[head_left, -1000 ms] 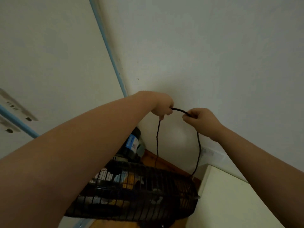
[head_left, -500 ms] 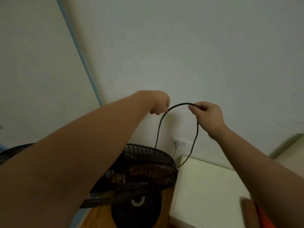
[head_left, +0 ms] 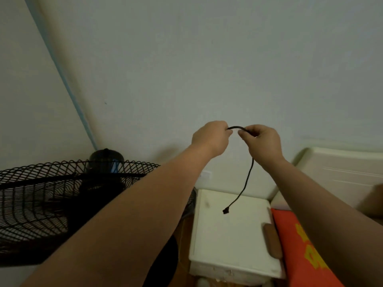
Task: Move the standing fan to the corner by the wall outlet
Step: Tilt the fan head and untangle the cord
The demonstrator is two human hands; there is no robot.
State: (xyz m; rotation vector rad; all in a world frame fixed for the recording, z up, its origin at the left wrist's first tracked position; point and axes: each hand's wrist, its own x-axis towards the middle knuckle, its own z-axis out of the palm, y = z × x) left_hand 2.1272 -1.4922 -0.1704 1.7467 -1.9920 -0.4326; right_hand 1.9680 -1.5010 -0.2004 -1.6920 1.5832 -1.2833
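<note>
- Above the small cream-white bedside cabinet (head_left: pixel 232 235), both hands are raised close together: the left hand (head_left: pixel 210 138) and the right hand (head_left: pixel 263 141) each pinch the thin black power cord (head_left: pixel 249 172), with a short arch of it between them.
- From the right hand the cord hangs down, and its plug end dangles over the cabinet's top without touching it.
- Left of the cabinet stands the black wire-grille standing fan (head_left: pixel 51 195), already in the corner, its round motor housing against the wall.
- On the wall just behind the cabinet's back left corner sits the white wall outlet (head_left: pixel 205 175), near the fan.
- Handling, as a judgement: the cord is light and limp and will swing, so hold it near the plug. The fan looks top-heavy, and its grille probably flexes; the pole below the head would be the safer place to take hold.
- Hidden or unclear: the left forearm covers part of the grille and the cord's run back to the fan. The pole is out of sight; only a dark shape that may be the base shows.
- The outlet is small and pale, so its slots cannot be made out.
- To the right of the cabinet lies an orange cushion with yellow print (head_left: pixel 304 251), cut off by the frame.
</note>
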